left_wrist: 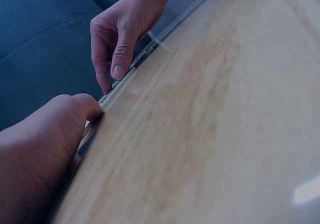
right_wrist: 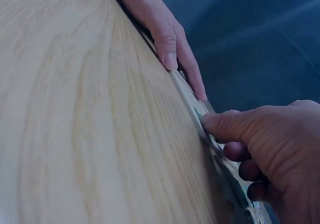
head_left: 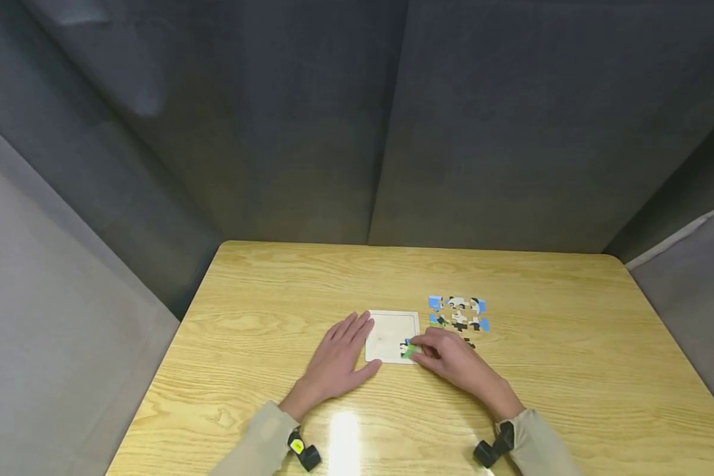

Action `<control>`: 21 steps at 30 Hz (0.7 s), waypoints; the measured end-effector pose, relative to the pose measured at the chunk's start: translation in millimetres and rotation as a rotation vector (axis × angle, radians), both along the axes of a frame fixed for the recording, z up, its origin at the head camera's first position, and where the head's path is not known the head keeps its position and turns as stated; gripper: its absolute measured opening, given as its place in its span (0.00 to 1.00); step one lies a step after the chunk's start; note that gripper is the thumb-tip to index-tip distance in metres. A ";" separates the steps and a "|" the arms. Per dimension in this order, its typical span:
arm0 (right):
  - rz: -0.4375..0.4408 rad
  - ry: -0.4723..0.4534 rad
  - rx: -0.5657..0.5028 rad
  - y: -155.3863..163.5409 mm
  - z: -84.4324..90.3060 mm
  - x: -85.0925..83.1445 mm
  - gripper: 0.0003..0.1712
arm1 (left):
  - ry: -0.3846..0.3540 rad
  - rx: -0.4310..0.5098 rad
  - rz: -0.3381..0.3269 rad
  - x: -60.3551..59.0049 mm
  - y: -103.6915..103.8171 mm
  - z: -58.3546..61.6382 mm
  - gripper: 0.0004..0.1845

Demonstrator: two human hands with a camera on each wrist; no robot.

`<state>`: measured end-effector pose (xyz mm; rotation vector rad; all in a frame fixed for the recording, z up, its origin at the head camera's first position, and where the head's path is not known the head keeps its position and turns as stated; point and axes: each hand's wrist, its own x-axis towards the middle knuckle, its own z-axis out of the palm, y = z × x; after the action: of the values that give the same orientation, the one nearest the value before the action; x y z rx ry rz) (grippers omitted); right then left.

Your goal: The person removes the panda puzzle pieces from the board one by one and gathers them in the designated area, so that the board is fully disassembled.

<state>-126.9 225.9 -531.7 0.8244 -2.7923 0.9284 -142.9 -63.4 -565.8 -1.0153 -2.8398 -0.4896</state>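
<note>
While the left hand (head_left: pixel 337 360) lies flat with fingers spread on the table (head_left: pixel 262 311), pinning the white puzzle tray's (head_left: pixel 391 328) left edge so it can't slide, the right hand (head_left: pixel 452 360) pinches a green puzzle piece (head_left: pixel 408 351) at the tray's near right corner, and loose pieces (head_left: pixel 459 313) wait just right of it

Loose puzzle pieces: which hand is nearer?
Right. The right hand sits just in front of the loose pieces, holding a green piece; the left hand lies flat beyond the white tray.
</note>
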 end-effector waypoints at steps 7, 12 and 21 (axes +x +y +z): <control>-0.012 -0.006 0.051 -2.9 3.0 -2.4 0.12 | 0.008 0.001 -0.001 -0.3 0.3 -1.9 0.44; -0.031 0.012 0.115 -6.1 2.0 -3.3 0.13 | 0.005 0.004 0.002 -0.6 0.3 -2.2 0.44; 0.005 0.172 0.194 -11.1 -1.4 0.3 0.16 | -0.002 -0.004 0.003 1.7 -0.6 -0.4 0.44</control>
<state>-126.6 214.7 -533.1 0.8899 -2.7594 0.5623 -141.2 -64.0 -566.2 -1.0113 -2.8448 -0.4857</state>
